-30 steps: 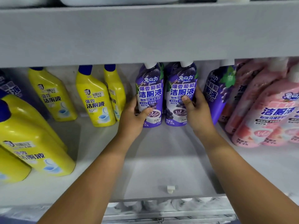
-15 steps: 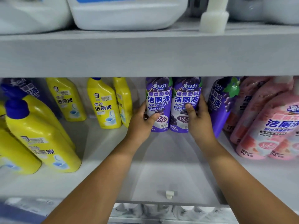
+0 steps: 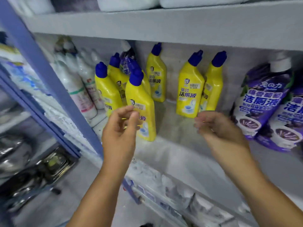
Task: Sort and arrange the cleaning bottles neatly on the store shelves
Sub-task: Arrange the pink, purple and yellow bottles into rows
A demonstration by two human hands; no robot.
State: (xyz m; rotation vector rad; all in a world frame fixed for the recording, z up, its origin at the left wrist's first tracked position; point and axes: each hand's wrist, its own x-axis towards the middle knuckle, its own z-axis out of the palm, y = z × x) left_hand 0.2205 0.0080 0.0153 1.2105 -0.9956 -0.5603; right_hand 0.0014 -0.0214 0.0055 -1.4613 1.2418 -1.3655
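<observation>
On the grey shelf (image 3: 180, 145), your left hand (image 3: 119, 128) and right hand (image 3: 218, 128) hover released while scattered yellow plastic blue-capped bottles (image 3: 190, 92) remain unsorted.

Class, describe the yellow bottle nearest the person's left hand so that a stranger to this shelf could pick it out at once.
Find the grey shelf with yellow bottles on the left and purple pouches on the right. In the left cluster, take the front bottle, just behind the left hand. It alone stands forward of the others, nearest the shelf's edge.

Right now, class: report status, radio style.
Left hand and right hand empty, loosely curled. Yellow bottles upright, untouched. Purple pouches stand right.
</observation>
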